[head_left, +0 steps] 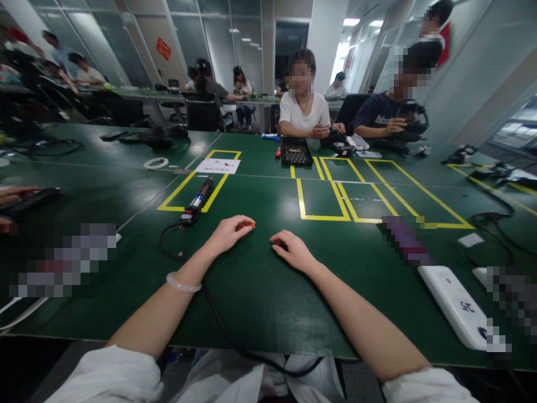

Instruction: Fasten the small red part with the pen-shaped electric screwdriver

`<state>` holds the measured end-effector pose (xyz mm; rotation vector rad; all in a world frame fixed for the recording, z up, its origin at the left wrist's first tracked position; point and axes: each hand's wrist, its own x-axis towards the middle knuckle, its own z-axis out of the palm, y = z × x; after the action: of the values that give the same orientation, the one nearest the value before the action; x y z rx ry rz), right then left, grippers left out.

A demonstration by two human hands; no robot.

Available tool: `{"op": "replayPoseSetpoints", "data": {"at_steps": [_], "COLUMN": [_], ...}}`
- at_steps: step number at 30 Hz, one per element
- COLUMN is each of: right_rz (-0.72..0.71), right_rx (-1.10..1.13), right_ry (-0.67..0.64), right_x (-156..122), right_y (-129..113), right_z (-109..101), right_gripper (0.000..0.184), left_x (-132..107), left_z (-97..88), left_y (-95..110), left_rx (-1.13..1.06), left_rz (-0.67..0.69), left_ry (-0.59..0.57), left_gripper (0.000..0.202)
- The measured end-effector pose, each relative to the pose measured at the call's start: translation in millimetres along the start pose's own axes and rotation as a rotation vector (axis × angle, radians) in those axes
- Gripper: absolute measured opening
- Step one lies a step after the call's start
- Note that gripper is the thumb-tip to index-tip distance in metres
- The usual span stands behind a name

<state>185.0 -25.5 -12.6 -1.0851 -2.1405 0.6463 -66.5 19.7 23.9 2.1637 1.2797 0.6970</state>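
Observation:
My left hand hovers over or rests on the green table, closed in a pinch. A small orange piece shows at its fingertips, too small to identify. Across a narrow gap, my right hand has thumb and fingers drawn together. Something dark may lie between those fingers, though I cannot make it out. Left of my left hand lies what looks like a corded electric screwdriver, partly inside a yellow tape outline. Its black cable runs beneath my left forearm to the table's front edge.
Yellow tape rectangles mark the green table. A black tray of small parts stands before a seated person. To the right lie a blurred dark device and a white power bank. A paper sheet lies farther back.

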Motion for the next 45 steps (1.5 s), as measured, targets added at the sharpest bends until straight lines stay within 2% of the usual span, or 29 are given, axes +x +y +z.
{"op": "replayPoseSetpoints", "data": {"at_steps": [4, 8, 11, 14, 21, 31, 37, 41, 45], "right_rz": [-0.017, -0.042, -0.06, -0.018, 0.086, 0.113, 0.148, 0.13, 0.099], "right_rx": [0.06, 0.069, 0.055, 0.108, 0.252, 0.38, 0.57, 0.544, 0.45], "right_ry": [0.016, 0.004, -0.002, 0.014, 0.031, 0.019, 0.002, 0.038, 0.038], "right_x": [0, -1, 0, 1, 2, 2, 3, 2, 2], "right_y": [2, 2, 1, 0, 0, 1, 6, 4, 1], "right_z": [3, 5, 4, 3, 1, 1, 5, 5, 1], "right_gripper": [0.029, 0.033, 0.02, 0.012, 0.016, 0.014, 0.019, 0.026, 0.017], "left_x": [-2, -5, -7, -7, -9, -11, -11, -11, -12], "left_z": [28.8, 36.5, 37.9, 37.8, 33.6, 31.9, 30.0, 29.9, 30.7], "left_y": [25, 32, 32, 33, 41, 48, 53, 50, 48], "left_rx": [-0.149, -0.276, -0.367, -0.387, -0.219, -0.177, -0.123, -0.151, -0.172], "left_rz": [0.04, 0.008, -0.002, -0.002, 0.12, 0.139, 0.138, 0.1, 0.081], "left_ry": [-0.142, -0.192, -0.232, -0.223, -0.167, -0.168, -0.15, -0.129, -0.167], "left_gripper": [0.032, 0.034, 0.032, 0.029, 0.021, 0.023, 0.019, 0.021, 0.023]}}
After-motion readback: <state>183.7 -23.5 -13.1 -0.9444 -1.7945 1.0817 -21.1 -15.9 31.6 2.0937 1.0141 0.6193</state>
